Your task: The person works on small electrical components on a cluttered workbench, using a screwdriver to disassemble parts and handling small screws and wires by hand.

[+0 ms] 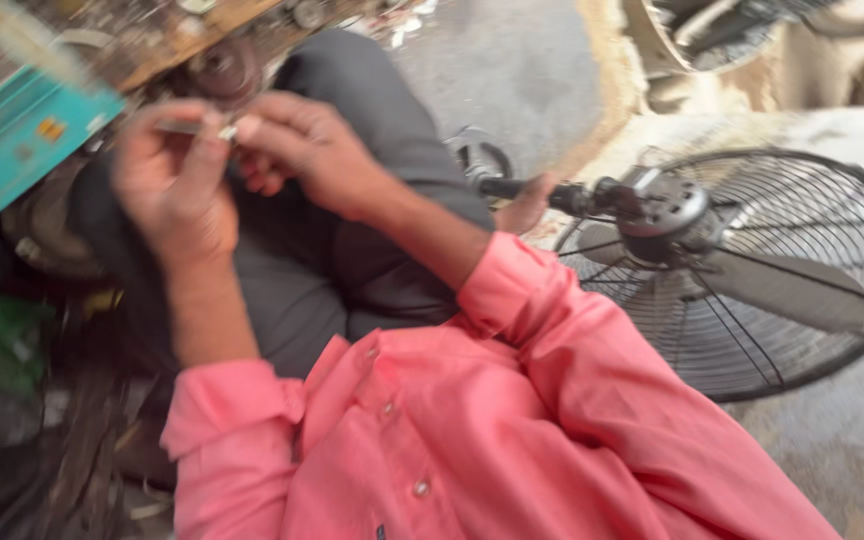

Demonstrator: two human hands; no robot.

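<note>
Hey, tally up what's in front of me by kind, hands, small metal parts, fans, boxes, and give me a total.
Hands: 2, the left hand and the right hand, pinching one part between them
Small metal part: 1, the thin piece, too blurred to identify
Fans: 2, the wire-guard fan on the floor and a second fan partly cut off at the top
Teal box: 1
Total: 6

Teal box w/ yellow label, upper left

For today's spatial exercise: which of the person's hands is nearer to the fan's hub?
Right. The right hand is raised over the lap, left of the fan hub in view. The left hand sits farther left still, its fingertips meeting the right's around a small metal piece.
</note>
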